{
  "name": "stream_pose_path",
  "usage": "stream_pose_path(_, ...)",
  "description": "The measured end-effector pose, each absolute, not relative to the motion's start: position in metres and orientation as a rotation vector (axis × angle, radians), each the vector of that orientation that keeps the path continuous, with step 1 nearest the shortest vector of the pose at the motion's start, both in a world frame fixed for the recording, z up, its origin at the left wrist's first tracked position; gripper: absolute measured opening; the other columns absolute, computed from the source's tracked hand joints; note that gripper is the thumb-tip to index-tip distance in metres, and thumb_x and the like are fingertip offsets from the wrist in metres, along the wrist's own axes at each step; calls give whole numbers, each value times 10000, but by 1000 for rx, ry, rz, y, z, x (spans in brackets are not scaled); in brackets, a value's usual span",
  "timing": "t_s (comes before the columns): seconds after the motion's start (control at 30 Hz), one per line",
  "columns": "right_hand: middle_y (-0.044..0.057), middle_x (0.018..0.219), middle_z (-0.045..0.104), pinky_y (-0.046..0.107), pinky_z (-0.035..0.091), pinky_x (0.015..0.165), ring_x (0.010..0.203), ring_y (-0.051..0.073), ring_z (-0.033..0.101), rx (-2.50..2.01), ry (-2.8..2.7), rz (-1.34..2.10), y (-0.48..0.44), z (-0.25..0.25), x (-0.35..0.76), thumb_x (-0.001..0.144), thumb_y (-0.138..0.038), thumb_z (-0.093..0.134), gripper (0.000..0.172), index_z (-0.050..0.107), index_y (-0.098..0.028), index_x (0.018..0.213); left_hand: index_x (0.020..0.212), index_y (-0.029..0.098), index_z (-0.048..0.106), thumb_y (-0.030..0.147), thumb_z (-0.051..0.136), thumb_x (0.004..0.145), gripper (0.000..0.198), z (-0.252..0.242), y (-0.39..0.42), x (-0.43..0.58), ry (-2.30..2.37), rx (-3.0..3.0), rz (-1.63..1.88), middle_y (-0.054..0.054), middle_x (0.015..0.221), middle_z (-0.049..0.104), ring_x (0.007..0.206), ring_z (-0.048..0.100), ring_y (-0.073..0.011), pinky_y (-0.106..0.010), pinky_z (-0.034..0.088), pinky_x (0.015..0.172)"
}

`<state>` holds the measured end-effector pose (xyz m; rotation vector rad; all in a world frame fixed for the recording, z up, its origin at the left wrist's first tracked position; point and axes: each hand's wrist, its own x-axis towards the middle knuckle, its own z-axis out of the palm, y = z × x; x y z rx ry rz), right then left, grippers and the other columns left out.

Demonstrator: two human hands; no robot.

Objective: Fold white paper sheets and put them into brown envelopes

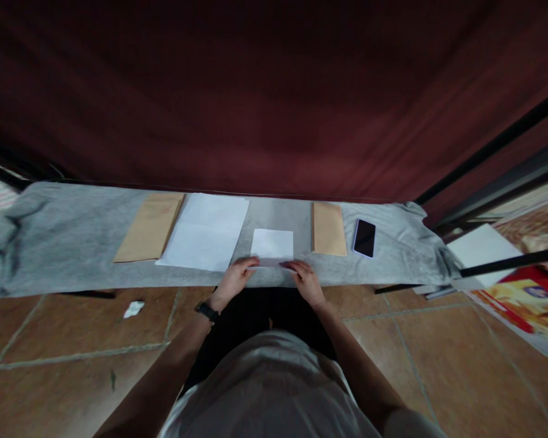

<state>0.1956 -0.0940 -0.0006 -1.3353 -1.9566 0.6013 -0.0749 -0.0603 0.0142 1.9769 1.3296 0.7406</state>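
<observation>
Along the near edge of the grey-draped worktop (281, 213), both my hands are at a small white sheet of paper (272, 243). My left hand (240, 275) has its fingers closed on the near left corner, and my right hand (306, 281) has its fingers closed on the near right corner. The small white sheet of paper lies flat on the far side of my fingers, between my two hands and reaching straight away from me; neither hand is clearly nearer to it. Its near edge runs left to right from one grip to the other. A paler strip along that edge looks turned up, though it is too blurred for me to be sure whether it is a fold. Just left are large white sheets of paper (205, 231), with a brown paper envelope (148, 230) beyond them on their left side. To the right, apart from my fingers, lies a smaller brown packet (329, 229), its long axis running near to far, and right of that a smartphone (365, 238).
</observation>
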Motion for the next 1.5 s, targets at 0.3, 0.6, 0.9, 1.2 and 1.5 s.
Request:
stream_pose_path(0.3, 74, 916, 745, 301, 526, 854, 900, 205, 694, -1699, -1854, 377, -72, 6, 184, 1029, -329, 446, 297, 704, -199, 964, 972, 202, 685, 447, 558, 906, 283, 17, -43, -60, 1651, 1794, 856, -37, 857, 736, 772, 670, -196, -299, 522, 730)
stream_pose_path(0.6, 75, 1031, 755, 254, 508, 772, 888, 196, 724, -2000, -1854, 323, -54, 21, 172, 1031, -332, 472, 239, 664, -202, 1090, 932, 200, 663, 423, 507, 930, 272, 20, -25, -46, 1810, 1795, 863, -20, 758, 677, 686, 612, -174, -276, 464, 669)
stream_pose_path(0.9, 66, 953, 772, 264, 524, 743, 868, 216, 736, -2098, -1812, 388, -44, 26, 169, 995, -315, 524, 233, 613, -212, 1185, 1159, 200, 611, 323, 618, 870, 314, 22, -17, -41, 1860, 1662, 870, -21, 832, 697, 737, 666, -190, -292, 502, 680)
stream_pose_path(1.2, 143, 1025, 759, 298, 538, 761, 866, 241, 745, -2180, -1846, 279, -41, 27, 160, 1015, -315, 477, 376, 517, -157, 1354, 1257, 201, 617, 300, 563, 931, 345, 31, -14, -33, 1947, 1766, 671, -88, 1054, 737, 955, 703, -247, -334, 525, 836)
stream_pose_path(1.5, 185, 1134, 723, 319, 535, 786, 901, 254, 743, -2220, -1857, 264, -29, 29, 158, 1030, -312, 437, 387, 516, -150, 1372, 1257, 193, 623, 290, 535, 953, 330, 28, -4, -28, 1984, 1848, 651, -105, 1189, 717, 1022, 700, -260, -346, 528, 882)
